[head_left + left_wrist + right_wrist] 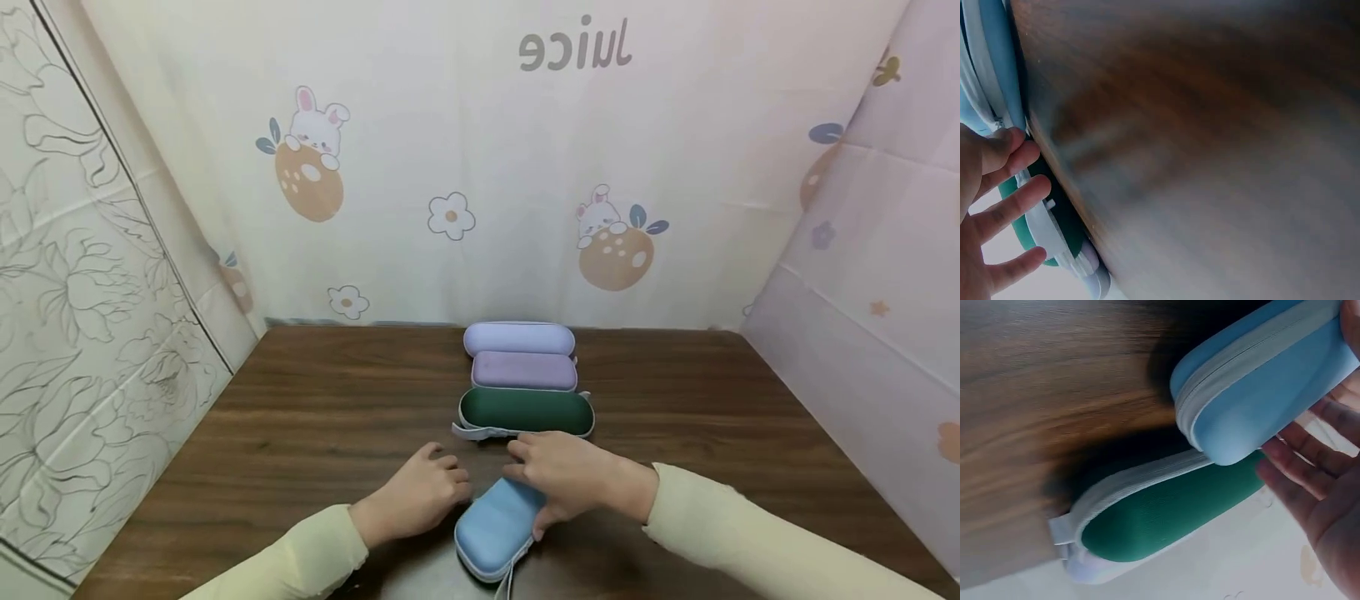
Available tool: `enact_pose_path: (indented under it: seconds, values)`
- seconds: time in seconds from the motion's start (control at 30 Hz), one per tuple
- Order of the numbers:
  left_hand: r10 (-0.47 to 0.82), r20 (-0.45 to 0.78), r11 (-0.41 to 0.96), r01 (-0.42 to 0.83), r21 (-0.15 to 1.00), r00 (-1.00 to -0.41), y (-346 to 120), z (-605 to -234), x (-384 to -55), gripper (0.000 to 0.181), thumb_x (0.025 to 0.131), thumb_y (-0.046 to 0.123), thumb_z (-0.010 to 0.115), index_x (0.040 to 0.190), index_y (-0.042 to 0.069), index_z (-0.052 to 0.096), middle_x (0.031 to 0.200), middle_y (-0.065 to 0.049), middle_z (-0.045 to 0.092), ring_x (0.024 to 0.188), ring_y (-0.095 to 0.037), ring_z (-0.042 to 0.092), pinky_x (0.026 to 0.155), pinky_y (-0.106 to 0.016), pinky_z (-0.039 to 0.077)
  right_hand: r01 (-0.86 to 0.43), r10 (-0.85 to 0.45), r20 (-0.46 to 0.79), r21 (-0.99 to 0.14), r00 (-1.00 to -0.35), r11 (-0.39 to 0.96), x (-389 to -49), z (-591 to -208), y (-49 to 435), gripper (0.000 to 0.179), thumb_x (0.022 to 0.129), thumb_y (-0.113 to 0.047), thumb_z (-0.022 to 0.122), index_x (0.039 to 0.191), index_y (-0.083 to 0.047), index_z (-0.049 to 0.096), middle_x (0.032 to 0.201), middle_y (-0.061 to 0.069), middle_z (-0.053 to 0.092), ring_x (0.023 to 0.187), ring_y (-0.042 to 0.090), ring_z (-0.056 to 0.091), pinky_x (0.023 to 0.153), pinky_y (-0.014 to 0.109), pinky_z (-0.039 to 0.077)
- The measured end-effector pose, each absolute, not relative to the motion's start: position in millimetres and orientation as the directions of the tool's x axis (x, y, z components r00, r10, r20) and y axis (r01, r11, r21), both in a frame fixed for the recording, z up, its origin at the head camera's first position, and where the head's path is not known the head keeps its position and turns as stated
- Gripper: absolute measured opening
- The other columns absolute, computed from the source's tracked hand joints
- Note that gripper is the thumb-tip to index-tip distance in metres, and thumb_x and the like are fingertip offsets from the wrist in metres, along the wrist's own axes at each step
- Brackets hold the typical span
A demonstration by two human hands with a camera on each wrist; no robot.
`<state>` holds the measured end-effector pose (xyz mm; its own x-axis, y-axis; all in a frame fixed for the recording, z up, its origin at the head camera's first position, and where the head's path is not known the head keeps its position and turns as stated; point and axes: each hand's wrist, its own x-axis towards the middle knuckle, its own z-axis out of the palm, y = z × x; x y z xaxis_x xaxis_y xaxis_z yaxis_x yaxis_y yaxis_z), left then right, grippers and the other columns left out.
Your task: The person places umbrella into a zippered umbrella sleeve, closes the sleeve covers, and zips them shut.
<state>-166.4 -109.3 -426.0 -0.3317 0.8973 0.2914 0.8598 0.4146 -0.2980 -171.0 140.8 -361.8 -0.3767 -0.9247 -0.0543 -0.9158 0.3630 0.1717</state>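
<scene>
A light blue zippered glasses case (pixel 491 533) lies slanted on the table near its front, a wrist strap hanging from its near end. My right hand (pixel 573 475) grips the case's far right part, thumb on the near side and fingers over the far end. In the right wrist view the grey zipper band runs along the blue case (pixel 1266 394). My left hand (pixel 420 496) is close beside the case's left edge, its fingers spread and loosely bent, holding nothing. Just beyond the right fingers is a dark green glasses case (pixel 525 410) with a grey strap along its front.
Behind the green case, a purple case (pixel 525 371) and a lavender case (pixel 519 339) lie in a row toward the back edge of the brown wooden table (pixel 337 392). A printed curtain (pixel 450 150) hangs behind the table and along its sides.
</scene>
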Motion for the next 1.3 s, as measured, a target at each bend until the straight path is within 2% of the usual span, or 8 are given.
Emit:
enact_pose_path:
  seconds: [0.13,0.33,0.43,0.53,0.67,0.9,1.07,1.3]
  values:
    - [0.897,0.283,0.421,0.853,-0.310,-0.340,-114,-423,-166,0.009,0.082,0.018,0.070,0.077,0.024,0.068,0.077,0.012,0.062,0.077,-0.012,0.057,0.078,-0.043,0.048,-0.882,-0.887,-0.023,0.128,-0.460,0.454,-167,-365,152,0.075,0.069,-0.071,0.068,0.111,-0.009,0.067,0.092,-0.001,0.054,0.077,0.011,0.047,0.065,0.024,0.045]
    - [0.888,0.287,0.443,0.837,-0.323,-0.359,-117,-418,-168,0.015,0.079,0.017,0.069,0.067,0.024,0.066,0.070,0.012,0.059,0.072,-0.012,0.054,0.073,-0.040,0.045,-0.822,-0.834,0.039,0.154,-0.550,0.549,-153,-368,156,0.064,0.071,-0.071,0.066,0.089,-0.010,0.065,0.074,-0.002,0.048,0.062,0.011,0.042,0.051,0.024,0.039]
    - [0.884,0.282,0.452,0.834,-0.317,-0.372,-117,-417,-169,0.016,0.081,0.018,0.069,0.065,0.024,0.066,0.069,0.011,0.059,0.071,-0.012,0.053,0.071,-0.040,0.044,-0.793,-0.809,0.052,0.170,-0.586,0.585,-147,-368,157,0.064,0.071,-0.072,0.065,0.084,-0.009,0.065,0.073,-0.002,0.049,0.059,0.011,0.043,0.049,0.025,0.038]
    - [0.884,0.267,0.456,0.833,-0.314,-0.384,-116,-417,-169,0.017,0.082,0.018,0.068,0.066,0.024,0.066,0.070,0.011,0.058,0.070,-0.012,0.053,0.069,-0.039,0.043,-0.807,-0.820,0.028,0.161,-0.572,0.568,-144,-368,159,0.069,0.073,-0.069,0.065,0.102,-0.006,0.066,0.089,0.001,0.058,0.073,0.014,0.053,0.059,0.027,0.046]
    - [0.887,0.250,0.453,0.836,-0.310,-0.388,-116,-417,-170,0.018,0.083,0.017,0.066,0.066,0.024,0.065,0.070,0.012,0.059,0.070,-0.012,0.053,0.068,-0.038,0.043,-0.849,-0.852,-0.009,0.094,-0.523,0.520,-146,-371,162,0.071,0.080,-0.059,0.067,0.129,-0.007,0.058,0.109,0.003,0.059,0.093,0.016,0.057,0.076,0.031,0.049]
    - [0.890,0.247,0.448,0.835,-0.318,-0.383,-114,-414,-168,0.019,0.080,0.016,0.067,0.062,0.022,0.064,0.067,0.011,0.058,0.069,-0.012,0.053,0.066,-0.037,0.042,-0.838,-0.843,0.041,0.091,-0.536,0.537,-145,-376,163,0.066,0.081,-0.053,0.069,0.127,-0.007,0.060,0.098,0.005,0.061,0.078,0.016,0.054,0.067,0.029,0.048]
    - [0.887,0.256,0.450,0.842,-0.298,-0.383,-114,-413,-161,0.023,0.078,0.015,0.067,0.058,0.022,0.060,0.063,0.011,0.056,0.069,-0.012,0.054,0.069,-0.038,0.044,-0.807,-0.813,0.046,0.097,-0.580,0.582,-144,-376,161,0.065,0.081,-0.051,0.070,0.126,-0.006,0.061,0.095,0.007,0.061,0.075,0.017,0.054,0.064,0.029,0.048]
    - [0.886,0.289,0.441,0.852,-0.284,-0.362,-111,-414,-148,0.027,0.073,0.013,0.067,0.054,0.023,0.052,0.059,0.012,0.055,0.064,-0.010,0.053,0.063,-0.033,0.041,-0.790,-0.796,0.061,0.096,-0.602,0.605,-145,-377,158,0.064,0.079,-0.050,0.072,0.124,-0.004,0.063,0.091,0.008,0.061,0.070,0.018,0.054,0.060,0.030,0.048]
